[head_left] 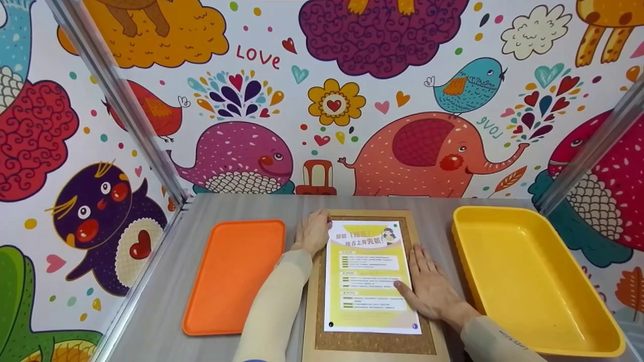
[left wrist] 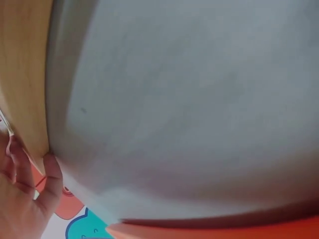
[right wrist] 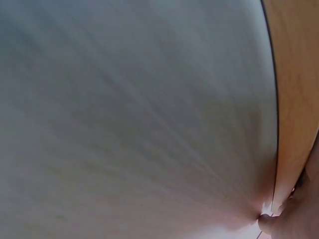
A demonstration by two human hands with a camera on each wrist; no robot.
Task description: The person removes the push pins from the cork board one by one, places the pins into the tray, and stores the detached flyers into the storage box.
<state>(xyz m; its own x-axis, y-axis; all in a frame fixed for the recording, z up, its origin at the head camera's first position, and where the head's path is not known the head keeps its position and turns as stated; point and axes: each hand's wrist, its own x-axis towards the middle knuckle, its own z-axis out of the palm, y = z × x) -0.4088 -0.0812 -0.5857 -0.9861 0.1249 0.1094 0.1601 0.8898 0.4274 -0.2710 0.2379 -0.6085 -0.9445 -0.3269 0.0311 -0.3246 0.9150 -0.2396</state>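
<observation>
A wood-framed corkboard [head_left: 372, 344] lies on the table, with a yellow and white printed sheet [head_left: 370, 281] over its cork. Small round pins show at the sheet's corners, among them a black pin [head_left: 331, 324] and a purple pin [head_left: 414, 326]. At the board's upper left corner my left hand [head_left: 312, 232] grips the frame with bent fingers. The left wrist view shows its fingertips right at the wooden edge [left wrist: 30, 89]. My right hand [head_left: 432, 286] rests along the right side of the frame, fingers straight, its thumb on the sheet's edge. Part of the right frame is hidden under it.
An orange tray [head_left: 236, 276] lies left of the board, partly behind my left forearm. To the right stands a deeper yellow bin [head_left: 523, 276]. Behind the grey table [head_left: 161, 296] rises a wall with cartoon animals, with metal posts at both corners.
</observation>
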